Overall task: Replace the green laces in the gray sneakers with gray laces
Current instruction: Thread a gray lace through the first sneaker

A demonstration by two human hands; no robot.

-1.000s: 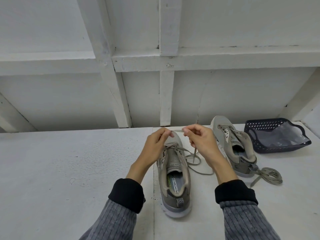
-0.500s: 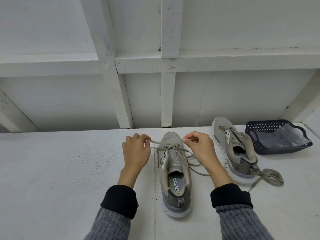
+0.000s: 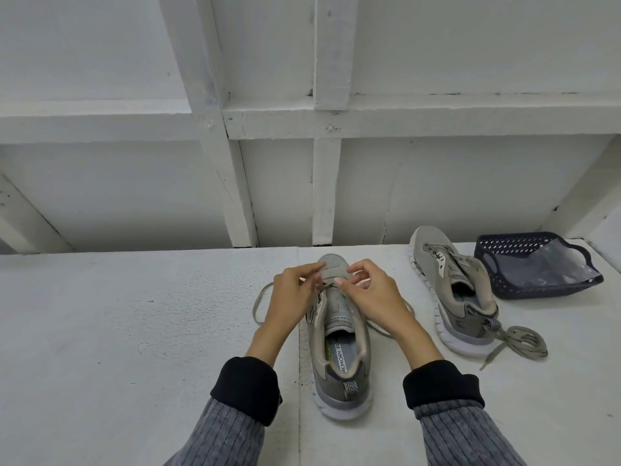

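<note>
I have both hands over the toe end of the near sneaker [image 3: 341,344] at centre, left hand [image 3: 291,297] and right hand [image 3: 371,297] each pinching the flat lace [image 3: 331,274] where it crosses the lowest eyelets. Its loose ends trail out to 9 and 3 o'clock on the white table [image 3: 134,331]. I judge the lace soft, light and floppy, best gripped close to the eyelets; the second sneaker [image 3: 450,290] and a bundled lace [image 3: 522,343] sit at 2 o'clock beside the dark basket [image 3: 537,290].
</note>
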